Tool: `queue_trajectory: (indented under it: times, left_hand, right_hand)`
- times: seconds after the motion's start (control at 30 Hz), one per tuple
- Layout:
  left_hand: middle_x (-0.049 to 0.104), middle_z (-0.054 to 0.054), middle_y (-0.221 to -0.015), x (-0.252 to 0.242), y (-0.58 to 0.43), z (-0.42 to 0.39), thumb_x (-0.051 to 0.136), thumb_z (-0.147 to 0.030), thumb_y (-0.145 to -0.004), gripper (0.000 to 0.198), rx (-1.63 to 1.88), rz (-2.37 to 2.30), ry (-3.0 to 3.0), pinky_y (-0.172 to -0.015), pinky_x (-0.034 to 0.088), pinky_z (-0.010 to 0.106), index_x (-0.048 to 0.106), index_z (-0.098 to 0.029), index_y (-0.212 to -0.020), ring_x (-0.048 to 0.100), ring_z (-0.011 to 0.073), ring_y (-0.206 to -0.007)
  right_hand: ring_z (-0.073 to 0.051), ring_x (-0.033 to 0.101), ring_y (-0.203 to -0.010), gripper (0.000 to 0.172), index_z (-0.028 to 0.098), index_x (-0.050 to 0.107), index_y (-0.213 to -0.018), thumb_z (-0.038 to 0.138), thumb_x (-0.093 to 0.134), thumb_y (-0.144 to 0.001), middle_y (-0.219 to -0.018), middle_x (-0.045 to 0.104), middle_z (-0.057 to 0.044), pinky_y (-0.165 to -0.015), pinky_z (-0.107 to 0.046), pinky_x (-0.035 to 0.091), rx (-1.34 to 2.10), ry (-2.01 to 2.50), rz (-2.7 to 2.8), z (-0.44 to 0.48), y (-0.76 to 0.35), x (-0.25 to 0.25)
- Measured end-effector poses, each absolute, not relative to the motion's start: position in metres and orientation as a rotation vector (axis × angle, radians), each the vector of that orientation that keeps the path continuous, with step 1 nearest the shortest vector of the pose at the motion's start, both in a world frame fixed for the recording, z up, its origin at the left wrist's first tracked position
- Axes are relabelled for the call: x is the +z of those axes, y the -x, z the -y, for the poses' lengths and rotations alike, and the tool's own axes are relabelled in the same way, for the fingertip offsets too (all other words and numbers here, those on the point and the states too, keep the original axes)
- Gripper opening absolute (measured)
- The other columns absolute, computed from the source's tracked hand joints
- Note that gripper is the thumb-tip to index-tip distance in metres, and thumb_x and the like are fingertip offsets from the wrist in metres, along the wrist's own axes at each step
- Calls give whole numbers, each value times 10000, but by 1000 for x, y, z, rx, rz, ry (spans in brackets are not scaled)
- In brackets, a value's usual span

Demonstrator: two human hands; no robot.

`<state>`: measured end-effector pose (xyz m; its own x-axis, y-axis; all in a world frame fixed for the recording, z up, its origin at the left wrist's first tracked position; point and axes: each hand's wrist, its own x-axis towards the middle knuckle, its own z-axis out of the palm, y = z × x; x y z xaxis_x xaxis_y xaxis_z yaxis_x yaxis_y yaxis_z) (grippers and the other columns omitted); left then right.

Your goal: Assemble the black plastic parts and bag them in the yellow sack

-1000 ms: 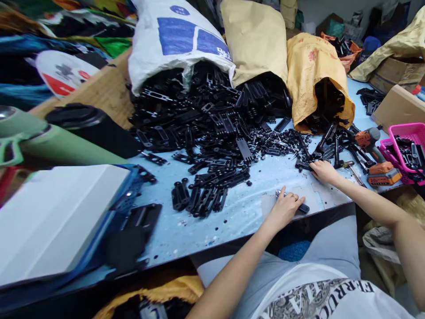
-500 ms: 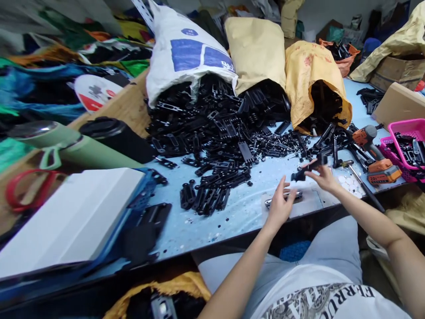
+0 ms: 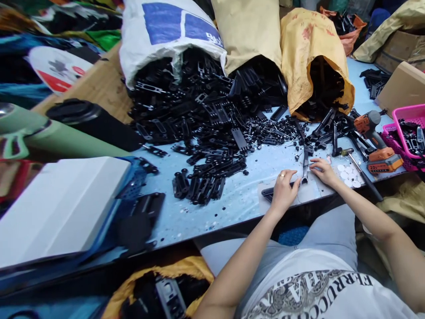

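On the near edge of the table, my left hand (image 3: pixel 284 190) curls over a long black bar-shaped part (image 3: pixel 267 192), thumb and fingers on either side of it. The bar's middle is hidden under this hand. Just right of the fingertips, a narrow black and metallic part (image 3: pixel 305 166) lies pointing away from me. My right hand (image 3: pixel 324 172) is beside that part, fingers bent and apart, with nothing visible in them. A clear mat (image 3: pixel 312 191) lies beneath the work.
An orange cordless drill (image 3: pixel 378 146), a hammer-like tool (image 3: pixel 363 175) and white discs (image 3: pixel 348 174) lie to the right, near a pink basket (image 3: pixel 407 116). Black parts (image 3: pixel 212 128) spill from a white sack (image 3: pixel 166 26) and a yellow sack (image 3: pixel 315 35). A white box (image 3: pixel 66 208) stands left.
The dark part my right hand held up is no longer in it. Both hands are lower on the table, and a black bar now lies under my left hand. The view has tilted down.
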<state>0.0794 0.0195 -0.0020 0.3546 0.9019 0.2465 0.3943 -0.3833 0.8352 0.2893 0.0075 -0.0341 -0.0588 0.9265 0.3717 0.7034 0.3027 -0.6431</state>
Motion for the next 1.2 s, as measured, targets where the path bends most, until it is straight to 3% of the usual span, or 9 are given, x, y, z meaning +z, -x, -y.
queue_trajectory:
  times: [0.1, 0.2, 0.3, 0.37, 0.5, 0.67, 0.83, 1.0, 1.2]
  left_hand:
    - [587, 88, -990, -14, -57, -22, 575, -292, -818, 287, 702, -1079, -2355, -873, 450, 379, 589, -188, -1086, 552, 230, -961]
    - [604, 88, -941, -19, -48, -23, 539, -270, -848, 311, 505, -1077, -2582, -821, 456, 368, 563, -178, -1143, 554, 234, -922]
    - [613, 82, -897, -16, -49, -23, 503, -254, -871, 310, 357, -1060, -2721, -774, 450, 358, 544, -175, -1168, 563, 230, -875]
    - [613, 83, -882, -12, -49, -21, 492, -242, -877, 311, 313, -1052, -2767, -766, 446, 347, 535, -162, -1174, 566, 223, -858]
    - [604, 88, -884, -7, -38, -18, 469, -238, -888, 301, 316, -1073, -2751, -781, 443, 334, 527, -149, -1170, 557, 222, -897]
    - [594, 89, -1009, 0, -36, -16, 429, -242, -895, 309, 226, -1023, -2635, -846, 423, 352, 504, -171, -1187, 534, 219, -960]
    - [561, 97, -1111, 13, -45, -18, 429, -341, -885, 344, 140, -1007, -2586, -907, 388, 386, 484, -179, -1183, 503, 240, -1057]
    - [584, 92, -1021, 11, -41, -15, 607, -583, -711, 574, 188, -966, -2605, -793, 434, 370, 479, -188, -1107, 549, 266, -969]
    - [622, 66, -963, -2, -30, -10, 599, -473, -778, 408, 407, -985, -2613, -724, 464, 315, 489, -208, -1068, 601, 225, -907]
  right_hand:
    - [-196, 560, -1023, 189, 190, 643, -890, 234, 460, -884, -1047, 642, -79, -923, -362, 409, 362, 1685, 1909, -11, -295, -32]
    - [-223, 592, -968, 293, 163, 551, -1086, 326, 361, -934, -996, 653, -111, -881, -369, 414, 239, 2098, 1676, -21, -271, -16]
    - [-275, 623, -894, 511, 128, 392, -1251, 454, 482, -867, -952, 661, -140, -801, -382, 439, 319, 2375, 1556, -42, -241, 2]
    - [-297, 622, -903, 575, 97, 357, -1273, 398, 555, -825, -974, 656, -166, -781, -381, 444, 419, 2425, 1583, -51, -235, 11]
    - [-256, 588, -993, 421, 118, 406, -1248, 278, 483, -867, -1095, 620, -150, -836, -347, 429, 422, 2123, 1739, -31, -258, 26]
    - [-181, 582, -930, 286, 187, 526, -1126, 364, 449, -915, -1039, 615, -81, -779, -267, 418, 576, 1431, 2432, 26, -287, 37]
    - [-161, 576, -766, 351, 191, 585, -1017, 462, 379, -934, -883, 613, -60, -615, -249, 330, 365, 1539, 2752, 47, -265, 25]
    - [-150, 546, -748, 391, 198, 570, -1027, 483, 314, -949, -889, 604, -58, -596, -261, 260, 131, 1629, 2733, 50, -247, 24]
    - [-165, 520, -764, 363, 171, 563, -995, 405, 286, -975, -864, 600, -77, -617, -290, 229, -91, 1638, 2695, 54, -236, 41]
